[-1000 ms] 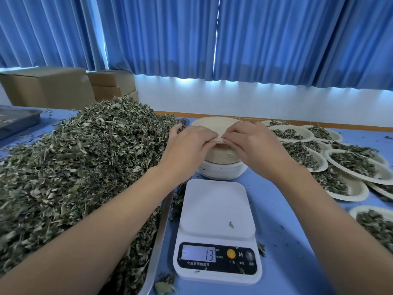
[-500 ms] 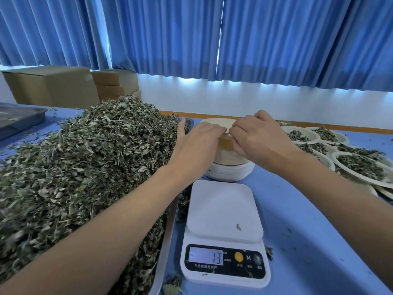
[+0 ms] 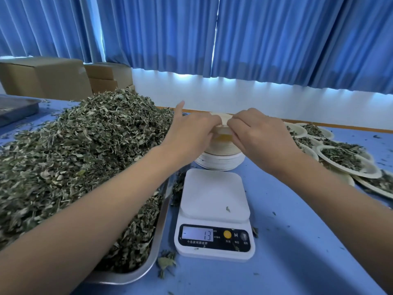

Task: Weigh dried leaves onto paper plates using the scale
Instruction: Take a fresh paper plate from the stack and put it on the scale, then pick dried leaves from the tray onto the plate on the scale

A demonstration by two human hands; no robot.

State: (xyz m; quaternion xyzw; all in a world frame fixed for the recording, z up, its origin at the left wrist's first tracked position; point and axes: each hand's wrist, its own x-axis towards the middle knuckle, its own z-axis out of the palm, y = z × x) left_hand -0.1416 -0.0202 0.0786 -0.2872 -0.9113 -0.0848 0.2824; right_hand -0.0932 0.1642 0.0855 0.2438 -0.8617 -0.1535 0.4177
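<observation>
Blue table [image 3: 297, 248] carries every item. Left hand [image 3: 191, 135] and right hand [image 3: 257, 137] meet over the plate stack [image 3: 221, 158], which stands just behind the scale [image 3: 214, 213]. Both hands have their fingers curled in towards each other, and the fingertips grasp the rim of the top plate [image 3: 221, 119], one hand on each side. One left-hand finger sticks up, clear of the plate. How far the top plate is lifted off the stack cannot be determined, because the hands cover the joint. The scale platform carries no plate; one leaf scrap [image 3: 228, 209] lies on it near the front right corner. The display [image 3: 198, 234] reads 13 with a dash at its left edge. Dried leaves [image 3: 74, 167] are heaped high in a metal tray [image 3: 158, 248] just left of the scale, and the left forearm crosses above the tray's right edge. Filled plates [image 3: 344, 160] overlap one another at the right side of the table, well apart from the scale. Loose leaf crumbs lie scattered on the table. Cardboard boxes [image 3: 44, 77] stand at the far left, and curtains [image 3: 276, 39] hang behind.
</observation>
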